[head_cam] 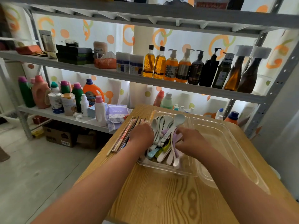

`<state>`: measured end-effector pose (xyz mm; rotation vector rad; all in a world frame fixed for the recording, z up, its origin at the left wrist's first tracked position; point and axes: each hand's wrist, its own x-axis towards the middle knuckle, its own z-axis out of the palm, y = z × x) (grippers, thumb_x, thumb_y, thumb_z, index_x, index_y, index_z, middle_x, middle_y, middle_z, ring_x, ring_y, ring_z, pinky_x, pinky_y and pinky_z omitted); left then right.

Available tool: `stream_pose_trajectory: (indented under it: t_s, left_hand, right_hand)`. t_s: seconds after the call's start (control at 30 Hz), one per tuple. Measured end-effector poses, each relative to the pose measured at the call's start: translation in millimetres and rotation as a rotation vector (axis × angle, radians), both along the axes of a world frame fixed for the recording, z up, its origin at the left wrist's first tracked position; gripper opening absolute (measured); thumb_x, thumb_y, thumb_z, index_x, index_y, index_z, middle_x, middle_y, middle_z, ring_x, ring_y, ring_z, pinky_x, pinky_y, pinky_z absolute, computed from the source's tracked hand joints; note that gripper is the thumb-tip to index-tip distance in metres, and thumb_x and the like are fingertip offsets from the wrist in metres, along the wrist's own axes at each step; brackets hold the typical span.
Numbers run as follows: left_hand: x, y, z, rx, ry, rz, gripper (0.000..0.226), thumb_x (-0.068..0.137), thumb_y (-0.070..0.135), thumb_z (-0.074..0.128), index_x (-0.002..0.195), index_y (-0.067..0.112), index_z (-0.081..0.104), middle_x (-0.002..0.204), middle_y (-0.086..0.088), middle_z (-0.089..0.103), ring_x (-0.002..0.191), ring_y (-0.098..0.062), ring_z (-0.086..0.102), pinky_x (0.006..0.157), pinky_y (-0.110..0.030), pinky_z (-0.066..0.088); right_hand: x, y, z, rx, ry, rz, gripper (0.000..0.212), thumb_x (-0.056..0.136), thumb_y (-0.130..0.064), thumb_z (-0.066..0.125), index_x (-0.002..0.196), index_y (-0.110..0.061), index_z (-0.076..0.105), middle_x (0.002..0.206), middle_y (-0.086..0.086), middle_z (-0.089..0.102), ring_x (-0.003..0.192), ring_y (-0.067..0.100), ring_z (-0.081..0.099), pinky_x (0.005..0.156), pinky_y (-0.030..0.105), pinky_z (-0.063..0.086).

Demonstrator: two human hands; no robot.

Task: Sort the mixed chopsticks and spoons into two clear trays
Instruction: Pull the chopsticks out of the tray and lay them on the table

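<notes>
Many spoons (pixel 163 126), likely light, stiff and slick plastic, lie piled in the left clear tray (pixel 161 167), chopsticks (pixel 124 136) on the table (pixel 161 199) beside it; my right hand (pixel 192 141) pinches a lilac spoon (pixel 174 141) mid-handle, probably the surest grip, while my left hand (pixel 141 134) hides its fingers.

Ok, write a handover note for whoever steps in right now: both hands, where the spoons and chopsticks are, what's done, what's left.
Left hand: at the left tray's left edge, fingers hidden, grip cannot be told.
Right hand: fingers curled on a lilac spoon in the pile.
Spoons: heaped in the left tray.
Chopsticks: bundled on the table, outside and left of that tray.
Right tray: nothing seen in it.
Done: spoons look gathered.
Left: probably move the chopsticks into the right tray.
</notes>
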<state>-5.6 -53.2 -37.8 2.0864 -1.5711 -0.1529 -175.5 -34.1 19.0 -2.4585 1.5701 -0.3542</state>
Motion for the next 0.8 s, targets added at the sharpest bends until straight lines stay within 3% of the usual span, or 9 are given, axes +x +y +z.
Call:
stream_pose_trajectory:
  t_s: [0.13,0.3,0.4,0.5,0.63,0.7,0.8]
  left_hand:
    - [3.1,3.0,3.6,-0.029,0.205,-0.026,0.036,0.095,0.027,0.046,0.124,0.012,0.059,0.117,-0.010,0.064,0.103,-0.028,0.060,0.088,-0.038,0.050]
    - [5.8,3.6,10.4,-0.082,0.418,-0.015,0.037,0.092,0.032,0.053,0.125,0.015,0.058,0.118,-0.005,0.065,0.102,-0.021,0.060,0.089,-0.034,0.050]
    - [5.9,-1.4,16.2,-0.077,0.404,-0.023,0.037,0.091,0.034,0.053,0.123,0.016,0.059,0.117,-0.006,0.065,0.103,-0.023,0.060,0.090,-0.038,0.051]
    - [2.3,-5.4,17.0,-0.047,0.287,-0.048,0.035,0.092,0.024,0.052,0.126,0.021,0.058,0.123,-0.009,0.062,0.108,-0.025,0.059,0.091,-0.041,0.050]
    - [-3.3,-7.0,13.1,-0.078,0.197,-0.092,0.045,0.088,0.004,0.049,0.128,0.023,0.057,0.122,-0.009,0.061,0.103,-0.023,0.058,0.078,-0.026,0.044]
    - [-3.6,-5.7,13.8,-0.088,0.218,-0.099,0.047,0.087,0.000,0.047,0.128,0.022,0.057,0.122,-0.009,0.062,0.100,-0.021,0.058,0.075,-0.025,0.041]
    - [-2.3,-4.8,12.6,-0.110,0.257,-0.090,0.044,0.087,0.002,0.049,0.126,0.020,0.057,0.122,-0.010,0.061,0.107,-0.024,0.058,0.078,-0.026,0.042]
  right_hand:
    - [-13.9,2.5,2.9,-0.002,-0.001,-0.070,0.016,0.084,-0.022,0.060,0.096,-0.014,0.066,0.093,0.005,0.067,0.083,0.017,0.060,0.073,0.029,0.050]
    - [-12.7,3.3,-6.5,0.073,0.035,-0.087,0.020,0.082,-0.032,0.061,0.095,-0.018,0.067,0.089,-0.001,0.066,0.083,0.013,0.061,0.079,0.032,0.053]
    - [-5.6,5.8,-10.3,0.116,0.230,-0.055,0.026,0.085,-0.042,0.055,0.100,-0.023,0.063,0.092,-0.004,0.064,0.092,0.014,0.057,0.092,0.038,0.039]
    - [0.7,7.9,-10.8,0.151,0.326,-0.055,0.028,0.087,-0.042,0.051,0.099,-0.021,0.063,0.096,0.000,0.067,0.099,0.019,0.058,0.099,0.044,0.029]
    - [4.3,9.0,-7.5,0.217,0.348,0.002,0.023,0.090,-0.039,0.049,0.094,-0.019,0.061,0.095,0.002,0.067,0.098,0.020,0.057,0.103,0.046,0.028]
    - [5.3,8.3,-7.8,0.235,0.340,-0.004,0.022,0.089,-0.038,0.050,0.090,-0.018,0.060,0.087,-0.001,0.065,0.089,0.018,0.053,0.102,0.045,0.026]
    - [5.7,6.3,-8.9,0.280,0.256,-0.013,0.024,0.086,-0.036,0.054,0.091,-0.013,0.062,0.081,-0.002,0.065,0.083,0.014,0.058,0.098,0.041,0.037]
